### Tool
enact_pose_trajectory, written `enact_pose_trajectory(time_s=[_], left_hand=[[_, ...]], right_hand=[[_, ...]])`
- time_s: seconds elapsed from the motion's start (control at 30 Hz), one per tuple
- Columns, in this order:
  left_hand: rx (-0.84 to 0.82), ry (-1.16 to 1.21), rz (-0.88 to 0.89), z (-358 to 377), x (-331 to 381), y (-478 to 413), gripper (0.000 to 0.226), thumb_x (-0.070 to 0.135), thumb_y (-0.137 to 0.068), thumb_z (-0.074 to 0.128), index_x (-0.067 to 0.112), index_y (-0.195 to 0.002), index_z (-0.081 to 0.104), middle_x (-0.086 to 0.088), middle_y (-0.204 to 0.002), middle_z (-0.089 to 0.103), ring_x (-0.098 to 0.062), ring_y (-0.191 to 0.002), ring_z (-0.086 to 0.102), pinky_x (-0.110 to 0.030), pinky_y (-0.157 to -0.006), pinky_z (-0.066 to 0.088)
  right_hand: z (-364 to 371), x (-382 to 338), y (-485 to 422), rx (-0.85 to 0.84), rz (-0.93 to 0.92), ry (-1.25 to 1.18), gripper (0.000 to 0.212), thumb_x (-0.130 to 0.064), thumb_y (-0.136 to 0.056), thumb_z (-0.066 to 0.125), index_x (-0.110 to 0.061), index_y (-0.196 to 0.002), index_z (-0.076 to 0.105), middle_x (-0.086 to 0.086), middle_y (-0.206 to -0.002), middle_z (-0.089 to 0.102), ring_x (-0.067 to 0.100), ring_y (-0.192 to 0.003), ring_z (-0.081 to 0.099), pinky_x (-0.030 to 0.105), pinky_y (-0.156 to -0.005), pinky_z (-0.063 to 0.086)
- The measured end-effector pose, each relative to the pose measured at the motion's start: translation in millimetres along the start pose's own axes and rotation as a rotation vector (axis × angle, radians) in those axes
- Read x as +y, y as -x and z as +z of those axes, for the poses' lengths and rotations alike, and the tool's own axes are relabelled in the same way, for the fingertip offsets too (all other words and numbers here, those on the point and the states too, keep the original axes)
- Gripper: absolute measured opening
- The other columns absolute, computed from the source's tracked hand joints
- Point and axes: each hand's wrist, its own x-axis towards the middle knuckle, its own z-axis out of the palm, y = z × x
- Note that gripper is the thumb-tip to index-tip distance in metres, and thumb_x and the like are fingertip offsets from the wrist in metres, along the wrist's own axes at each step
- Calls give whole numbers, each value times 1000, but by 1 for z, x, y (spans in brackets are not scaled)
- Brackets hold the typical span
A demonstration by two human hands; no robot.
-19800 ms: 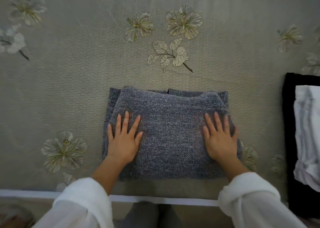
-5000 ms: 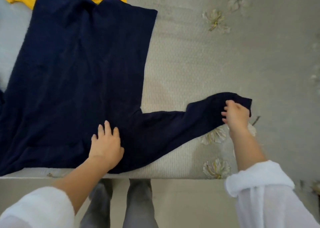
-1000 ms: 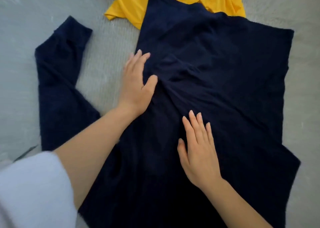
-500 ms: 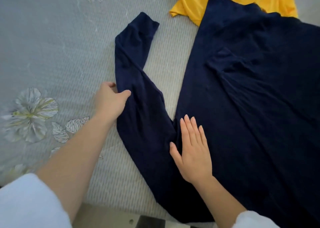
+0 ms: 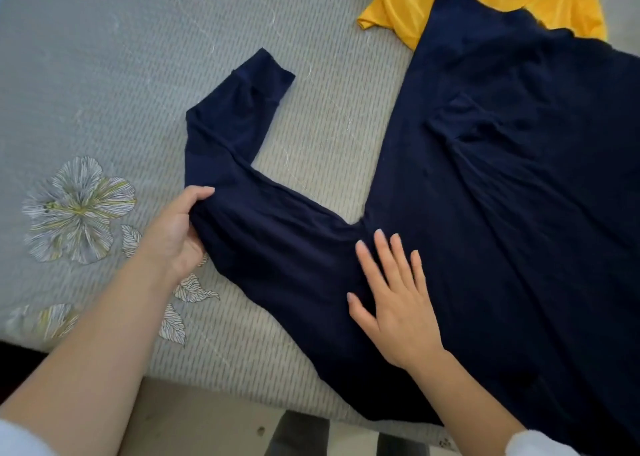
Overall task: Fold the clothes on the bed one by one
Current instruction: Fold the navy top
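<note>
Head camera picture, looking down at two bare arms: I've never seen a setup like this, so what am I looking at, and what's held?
No machine here: a person wears a camera on the head, so you look down at their own hands. They stand at a bed with a flowered cover. A dark blue long-sleeved top lies spread on it, partly over a yellow garment. The left hand grips the top's sleeve; the right hand rests flat on the top, holding nothing.
</note>
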Motion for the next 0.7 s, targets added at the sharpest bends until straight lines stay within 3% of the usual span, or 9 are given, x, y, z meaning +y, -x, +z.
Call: enact_pose_trajectory(time_s=[0.07,0.13,0.27,0.33,0.4,0.47,0.53,0.6,0.7], left_hand=[[-29,-18,86,8,10,6,10,11,-88,58,17,-91,65,5,-88,73,-9,-88,67,-23,-79,51],[-90,-93,225,22,18,13,11,8,-86,59,17,-90,64,3,-88,71,-10,-85,66,-24,-79,51],[-142,-401,662,86,19,43,5,15,-80,67,13,-79,62,0,-78,61,-11,-75,55,-28,-71,46],[-234,-607,911,134,-2,63,20,18,-78,68,12,-70,50,0,-75,54,-7,-71,50,-25,-69,42],[-483,-801,1044,179,-40,85,24,21,-78,69,14,-73,47,-7,-109,61,-16,-105,56,-32,-90,43],[-734,-1171,1059,204,-89,101,24,35,-82,67,20,-98,56,-5,-155,28,-21,-145,17,-40,-117,20],[-832,-1500,983,200,-131,106,53,52,-89,54,31,-136,41,2,-161,1,-14,-147,-13,-41,-120,0],[-753,-1610,977,180,-160,106,60,55,-95,36,34,-149,21,2,-161,-5,-12,-145,-18,-39,-120,-3],[-474,-1724,1001,142,-180,97,55,48,-99,25,28,-149,25,-4,-161,8,-18,-148,-1,-40,-118,5]], right_hand=[[-3,3,6,-42,-47,-7,64,-51,-95,31,-26,-152,15,0,-161,6,18,-149,0,39,-119,3],[-16,5,6,-33,29,-223,61,-51,-96,34,-29,-151,18,-9,-161,3,7,-147,-5,29,-120,4],[-54,23,8,234,389,-723,42,-33,-96,52,-27,-138,45,-14,-147,37,-4,-133,32,21,-110,27],[-69,42,14,357,539,-855,28,-26,-96,53,-28,-124,55,-13,-127,52,-6,-114,49,21,-99,40],[-81,67,22,462,675,-949,19,-20,-96,53,-25,-113,60,-10,-112,61,-1,-100,58,27,-92,48],[-91,94,32,547,780,-969,16,-14,-96,51,-21,-105,62,-4,-104,65,11,-96,63,37,-90,51],[-97,118,44,548,863,-965,16,-11,-96,49,-18,-103,61,1,-102,66,17,-94,64,36,-85,52],[-102,138,51,518,902,-931,15,-11,-95,51,-19,-104,59,-1,-98,64,20,-97,64,35,-84,52],[-112,156,46,425,838,-883,18,-15,-93,56,-21,-110,55,-4,-101,61,12,-94,61,34,-86,52]])
